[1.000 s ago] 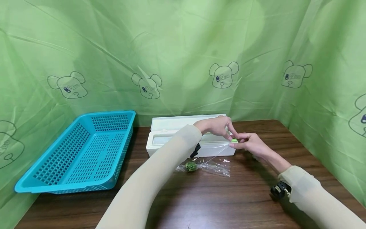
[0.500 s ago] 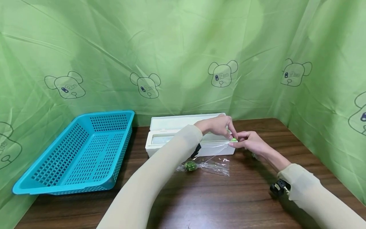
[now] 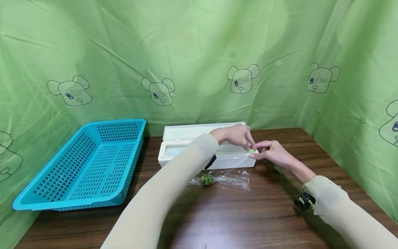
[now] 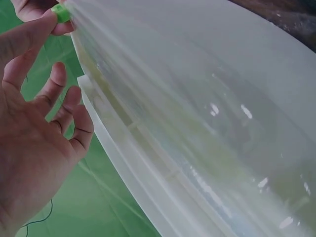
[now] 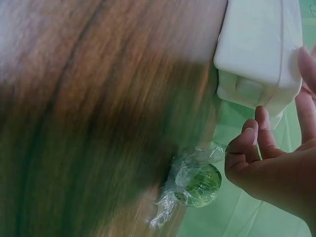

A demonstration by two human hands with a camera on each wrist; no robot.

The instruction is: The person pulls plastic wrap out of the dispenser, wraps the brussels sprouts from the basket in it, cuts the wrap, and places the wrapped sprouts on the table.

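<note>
A white cling film dispenser box [image 3: 186,162] lies with its lid raised, a sheet of clear film [image 4: 222,113] drawn over its front edge. At the box's right end my left hand [image 3: 234,135] pinches a small green slider [image 4: 61,13] between thumb and finger, its other fingers loosely bent. My right hand [image 3: 275,154] grips that same end corner, thumb on the front edge and finger above, close beside the slider. In front of the box, a green vegetable [image 3: 206,179] sits in clear film, partly hidden by my left sleeve.
On the left stands a blue plastic basket [image 3: 130,173]. A second film-wrapped green piece [image 5: 200,185] lies beyond the right end of the box, mostly behind my right wrist in the head view. Green cloth [image 3: 199,62] hangs around the brown wooden table [image 3: 236,218].
My left hand has shifted slightly left along the box edge with the green slider. The right hand holds its place at the box end.
</note>
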